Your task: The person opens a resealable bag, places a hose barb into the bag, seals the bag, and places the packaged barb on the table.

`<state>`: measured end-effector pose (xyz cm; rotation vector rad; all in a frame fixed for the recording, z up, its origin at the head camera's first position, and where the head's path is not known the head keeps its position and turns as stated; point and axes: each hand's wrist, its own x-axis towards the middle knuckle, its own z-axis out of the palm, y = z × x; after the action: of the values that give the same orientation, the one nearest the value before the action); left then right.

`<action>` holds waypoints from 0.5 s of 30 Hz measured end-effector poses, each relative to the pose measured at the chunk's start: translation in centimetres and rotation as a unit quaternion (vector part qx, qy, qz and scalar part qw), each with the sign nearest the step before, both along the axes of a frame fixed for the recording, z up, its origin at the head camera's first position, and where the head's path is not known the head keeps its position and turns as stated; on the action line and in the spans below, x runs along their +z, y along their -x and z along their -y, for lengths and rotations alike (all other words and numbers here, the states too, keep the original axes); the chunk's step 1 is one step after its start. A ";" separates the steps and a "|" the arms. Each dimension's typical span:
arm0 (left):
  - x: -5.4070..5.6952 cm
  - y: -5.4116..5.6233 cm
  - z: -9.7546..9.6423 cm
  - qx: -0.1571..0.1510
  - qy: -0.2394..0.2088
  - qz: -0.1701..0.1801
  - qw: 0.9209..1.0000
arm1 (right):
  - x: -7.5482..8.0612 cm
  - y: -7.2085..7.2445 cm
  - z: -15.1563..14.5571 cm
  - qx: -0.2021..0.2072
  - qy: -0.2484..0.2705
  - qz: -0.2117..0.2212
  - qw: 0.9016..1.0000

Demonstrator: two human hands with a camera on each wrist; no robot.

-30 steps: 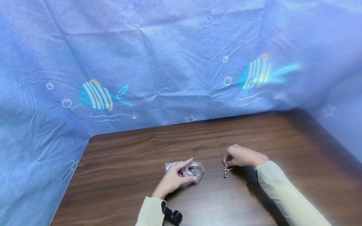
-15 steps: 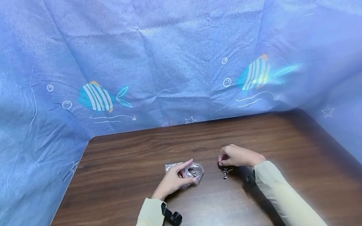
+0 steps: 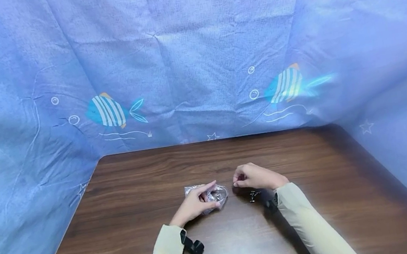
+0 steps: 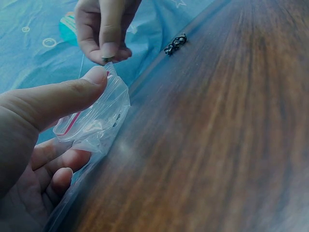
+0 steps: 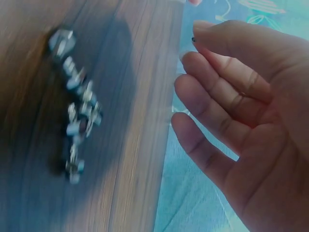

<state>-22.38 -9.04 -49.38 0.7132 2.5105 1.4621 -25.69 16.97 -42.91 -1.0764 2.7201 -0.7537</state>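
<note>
My left hand [image 3: 194,204] holds a clear plastic bag [image 4: 104,121] with a red stripe, thumb and fingers set wide around it. At about the bag's 3 o'clock, near it but apart, my right hand [image 3: 259,177] pinches a tiny dark piece [image 5: 194,39] narrowly between thumb and fingertip; it's too small for me to name. A little heap of shiny metal bits [image 3: 254,196] lies on the wooden table [image 3: 123,223], roughly at my right hand's 6 o'clock.
</note>
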 end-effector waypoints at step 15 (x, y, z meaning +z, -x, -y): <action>0.4 -0.2 -0.1 0.005 0.010 0.007 1.000 | 0.3 -0.3 2.5 0.019 0.003 -0.014 1.000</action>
<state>-22.21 -8.94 -48.99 0.6855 2.5188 1.4395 -25.38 14.52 -42.59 -1.1453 2.7140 -0.7477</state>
